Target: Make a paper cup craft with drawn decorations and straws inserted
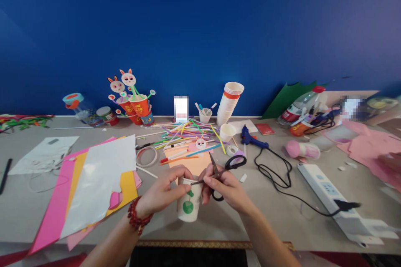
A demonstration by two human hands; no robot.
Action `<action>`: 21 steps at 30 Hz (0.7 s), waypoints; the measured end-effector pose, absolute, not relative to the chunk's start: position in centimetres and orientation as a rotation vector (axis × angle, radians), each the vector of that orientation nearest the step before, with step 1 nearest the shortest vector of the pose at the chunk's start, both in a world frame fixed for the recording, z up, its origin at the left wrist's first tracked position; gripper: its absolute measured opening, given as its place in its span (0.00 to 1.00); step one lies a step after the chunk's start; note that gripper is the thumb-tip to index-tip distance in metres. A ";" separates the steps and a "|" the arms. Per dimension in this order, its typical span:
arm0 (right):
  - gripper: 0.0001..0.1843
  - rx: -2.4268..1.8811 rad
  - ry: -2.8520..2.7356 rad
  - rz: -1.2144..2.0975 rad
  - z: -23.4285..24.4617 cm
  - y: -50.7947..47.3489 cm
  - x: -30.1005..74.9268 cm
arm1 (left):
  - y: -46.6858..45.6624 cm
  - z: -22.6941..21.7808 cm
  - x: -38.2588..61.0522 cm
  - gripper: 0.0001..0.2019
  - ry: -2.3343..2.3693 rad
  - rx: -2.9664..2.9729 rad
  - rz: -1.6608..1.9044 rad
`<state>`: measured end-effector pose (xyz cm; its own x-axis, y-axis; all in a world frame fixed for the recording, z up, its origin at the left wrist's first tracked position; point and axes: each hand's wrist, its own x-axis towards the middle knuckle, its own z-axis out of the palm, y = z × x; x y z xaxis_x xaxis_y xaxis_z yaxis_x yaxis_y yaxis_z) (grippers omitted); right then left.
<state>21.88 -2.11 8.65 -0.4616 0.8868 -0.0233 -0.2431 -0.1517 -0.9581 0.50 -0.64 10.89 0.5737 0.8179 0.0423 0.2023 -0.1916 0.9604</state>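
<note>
My left hand point(167, 187), with a red bead bracelet at the wrist, grips a white paper cup point(188, 207) with green round prints, fingers over its rim. The cup stands upright near the front of the table. Closed around a pair of black-handled scissors point(235, 162) is my right hand point(224, 185). The blades are apart; one tip lies at the cup's rim beside my left thumb, the other points up and away. Whether the blade has cut into the rim I cannot tell.
Colourful pipe cleaners and pens point(188, 131) lie behind the cup. Paper sheets point(100, 175) spread to the left. A stack of paper cups point(228, 102) leans at the back. To the right are a corded blue glue gun point(252, 138) and a power strip point(328, 196). Another person's hand point(391, 162) shows far right.
</note>
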 end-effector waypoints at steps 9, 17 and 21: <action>0.14 -0.785 -1.246 1.709 8.6 -2.0 21.9 | -0.9 10.1 0.3 0.05 0.918 1.643 0.758; 0.15 -0.781 -1.211 1.714 8.1 -1.9 22.2 | -0.6 10.2 0.3 0.06 0.865 1.570 0.728; 0.15 -0.776 -1.215 1.705 8.1 -1.8 22.2 | -0.4 10.1 0.3 0.08 0.877 1.593 0.727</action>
<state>22.19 -1.80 8.10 -0.4200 0.9075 0.0007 -0.2972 -0.1368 -0.9450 0.32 -0.40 10.11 0.5336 0.8457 0.0019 0.1584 -0.1021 0.9821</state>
